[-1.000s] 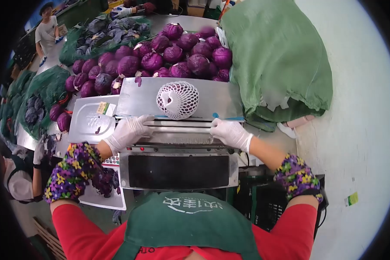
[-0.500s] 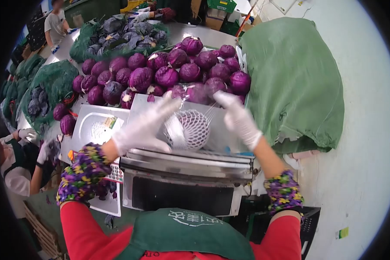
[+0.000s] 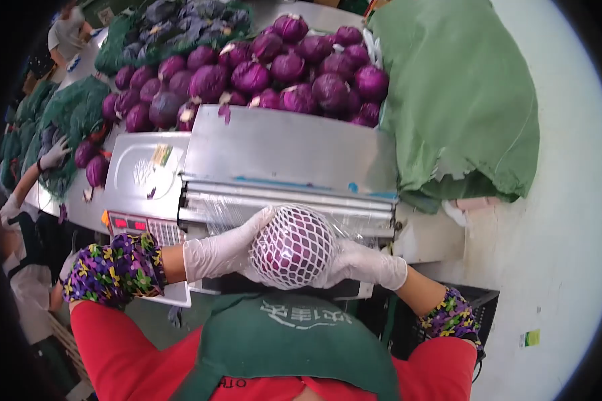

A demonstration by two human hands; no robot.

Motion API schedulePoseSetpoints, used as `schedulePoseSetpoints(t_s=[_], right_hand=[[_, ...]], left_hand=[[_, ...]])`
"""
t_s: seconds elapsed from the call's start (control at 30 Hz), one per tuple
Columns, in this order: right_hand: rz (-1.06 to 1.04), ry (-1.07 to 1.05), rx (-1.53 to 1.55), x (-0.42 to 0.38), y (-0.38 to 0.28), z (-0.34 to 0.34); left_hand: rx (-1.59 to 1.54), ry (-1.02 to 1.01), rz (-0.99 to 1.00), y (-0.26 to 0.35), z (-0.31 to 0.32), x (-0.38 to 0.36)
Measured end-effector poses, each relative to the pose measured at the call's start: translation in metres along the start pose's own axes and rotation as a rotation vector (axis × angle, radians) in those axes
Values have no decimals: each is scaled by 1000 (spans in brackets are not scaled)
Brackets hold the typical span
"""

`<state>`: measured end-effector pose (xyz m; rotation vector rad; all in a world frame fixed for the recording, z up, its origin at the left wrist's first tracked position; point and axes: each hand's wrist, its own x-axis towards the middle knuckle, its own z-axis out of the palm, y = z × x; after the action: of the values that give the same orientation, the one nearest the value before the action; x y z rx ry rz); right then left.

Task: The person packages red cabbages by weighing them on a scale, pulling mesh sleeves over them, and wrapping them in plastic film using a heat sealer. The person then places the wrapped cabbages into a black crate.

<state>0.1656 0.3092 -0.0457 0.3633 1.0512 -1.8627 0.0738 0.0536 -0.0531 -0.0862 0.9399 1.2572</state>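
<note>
Though netting [image 3: 302,244] obscures it, cabbage [image 3: 285,247] seemingly lies inside.

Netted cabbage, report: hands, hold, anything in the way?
Left hand, right hand cupping netted cabbage from both sides. Held on near side of metal rollers. Possible snag: clear film behind it; whether attached, can't tell.

So the thin white-gloved left hand [image 3: 227,251] and matching white-gloved right hand [image 3: 364,263] are basically cupped facing each other. Red-sleeved left arm [image 3: 110,334] and red-sleeved right arm [image 3: 441,369] both bent, angling inward.
</note>
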Motion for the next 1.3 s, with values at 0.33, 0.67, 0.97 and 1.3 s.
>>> schedulePoseSetpoints(t_s=[0.33,0.67,0.97,1.3], right_hand=[[29,-24,246,11,121,-36],[-480,857,-391,-24,173,16],[-322,923,346,-65,203,-27],[-109,597,645,33,253,-33]], left_hand=[[-242,-87,100,-102,-13,32],[103,849,867,-158,13,-22],[-442,986,384,-186,7,-5],[-122,-157,411,-270,-13,154]])
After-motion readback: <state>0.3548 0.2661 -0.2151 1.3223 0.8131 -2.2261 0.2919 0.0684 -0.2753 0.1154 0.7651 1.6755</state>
